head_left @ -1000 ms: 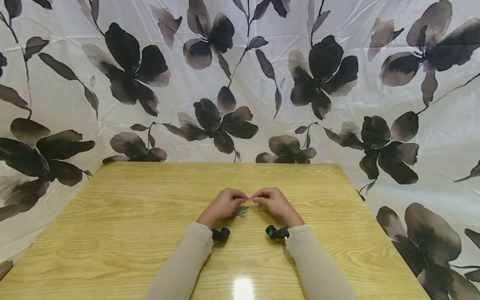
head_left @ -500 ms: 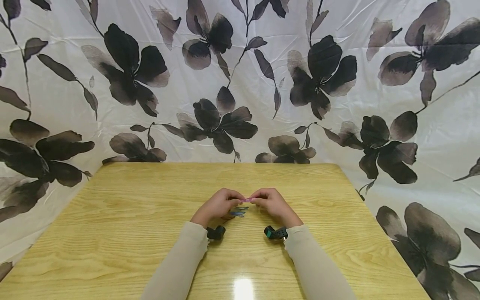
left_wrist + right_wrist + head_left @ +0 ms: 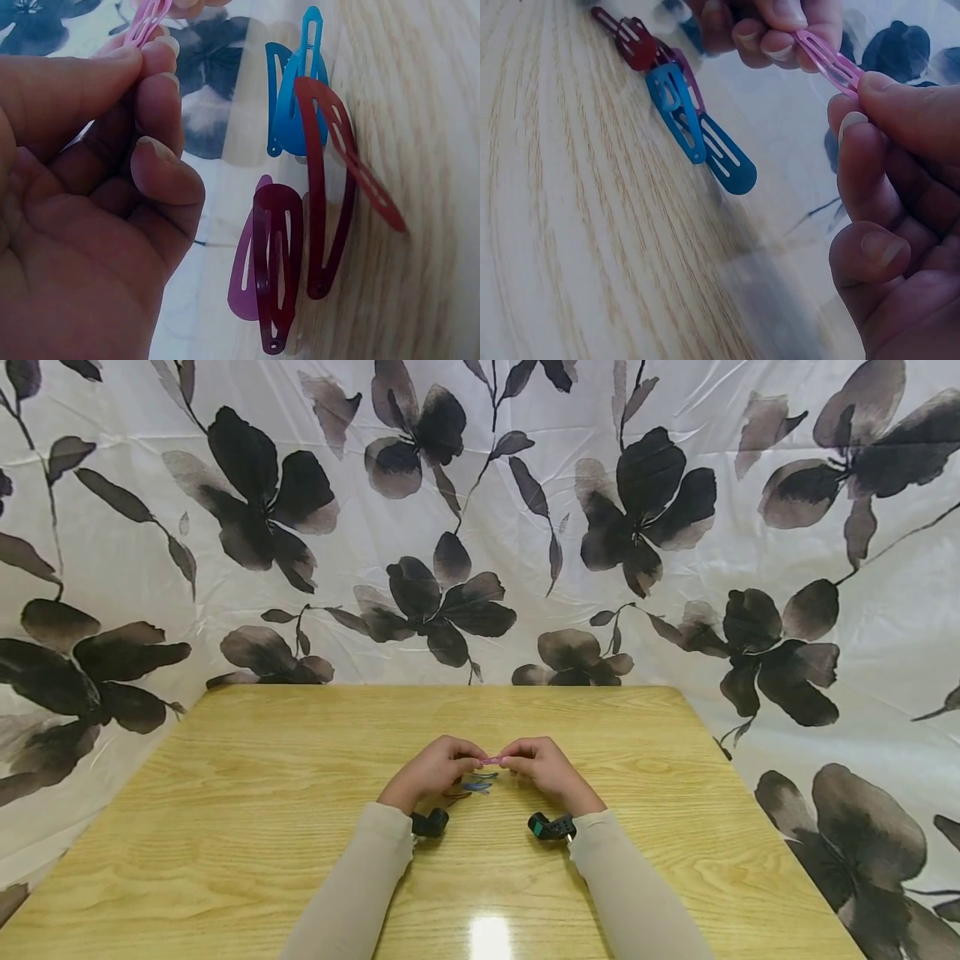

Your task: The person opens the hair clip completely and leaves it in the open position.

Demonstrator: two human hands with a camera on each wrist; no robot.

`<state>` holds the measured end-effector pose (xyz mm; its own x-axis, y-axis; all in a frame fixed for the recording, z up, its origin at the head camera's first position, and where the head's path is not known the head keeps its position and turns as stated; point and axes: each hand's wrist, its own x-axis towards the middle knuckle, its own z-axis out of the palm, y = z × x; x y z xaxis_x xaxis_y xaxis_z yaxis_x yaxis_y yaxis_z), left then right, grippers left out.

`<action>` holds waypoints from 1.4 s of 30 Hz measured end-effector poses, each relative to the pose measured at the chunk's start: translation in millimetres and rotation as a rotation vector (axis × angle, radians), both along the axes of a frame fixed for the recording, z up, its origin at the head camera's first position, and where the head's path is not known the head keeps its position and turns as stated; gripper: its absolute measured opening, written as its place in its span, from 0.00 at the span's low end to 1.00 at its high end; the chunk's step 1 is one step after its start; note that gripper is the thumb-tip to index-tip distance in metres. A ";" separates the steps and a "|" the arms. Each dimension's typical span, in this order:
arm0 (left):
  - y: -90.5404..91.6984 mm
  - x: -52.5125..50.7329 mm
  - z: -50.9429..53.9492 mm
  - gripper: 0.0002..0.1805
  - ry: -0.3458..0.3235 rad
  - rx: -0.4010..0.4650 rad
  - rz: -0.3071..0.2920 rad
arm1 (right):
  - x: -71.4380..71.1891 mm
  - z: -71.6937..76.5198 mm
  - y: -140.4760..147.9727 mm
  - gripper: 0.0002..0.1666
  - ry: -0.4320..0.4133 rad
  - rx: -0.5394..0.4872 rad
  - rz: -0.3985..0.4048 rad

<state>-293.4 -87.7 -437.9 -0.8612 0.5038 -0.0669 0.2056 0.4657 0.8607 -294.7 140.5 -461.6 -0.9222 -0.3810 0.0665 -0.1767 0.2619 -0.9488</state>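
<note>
A pink snap hair clip (image 3: 829, 60) is stretched between my two hands, just above the table. My left hand (image 3: 440, 767) pinches one end of it between thumb and fingers. The other end is pinched by my right hand (image 3: 545, 766). Beneath and nearer to me lie several more hair clips in a loose pile. Among them are a blue clip (image 3: 300, 112), a red clip (image 3: 319, 187), a dark red clip (image 3: 276, 262) and a purple clip (image 3: 244, 277) partly hidden under the dark red one.
The wood-grain table (image 3: 300, 735) runs back to a white cloth (image 3: 525, 610) printed with dark flowers, which also hangs along both sides. Black wrist cameras (image 3: 430, 823) sit at the cuffs of the pale sleeves.
Both hands have shifted slightly left with the pink hair clip, the left one a little more. More of the blue and red clips shows beside the left hand.
</note>
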 end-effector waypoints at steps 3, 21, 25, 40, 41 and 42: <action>-0.9 -0.6 0.6 0.13 -0.008 0.001 -0.011 | -0.4 -0.6 0.3 0.12 -0.016 -0.019 0.001; -1.5 -1.5 -0.1 0.11 -0.018 0.043 0.016 | 1.3 -1.4 -3.3 0.11 0.025 -0.082 -0.006; -0.5 -2.4 -1.0 0.10 0.013 0.014 0.055 | 0.7 -3.5 -5.1 0.12 0.017 -0.082 -0.030; 5.1 -8.6 -1.7 0.07 0.231 -0.184 0.111 | -0.6 0.9 -12.4 0.09 0.064 -0.014 -0.084; 5.6 -9.5 -1.4 0.07 0.240 -0.193 0.108 | -1.7 0.0 -12.8 0.08 0.072 0.004 -0.094; 6.1 -10.5 -1.0 0.07 0.249 -0.202 0.106 | -3.4 -1.5 -13.0 0.08 0.077 0.020 -0.102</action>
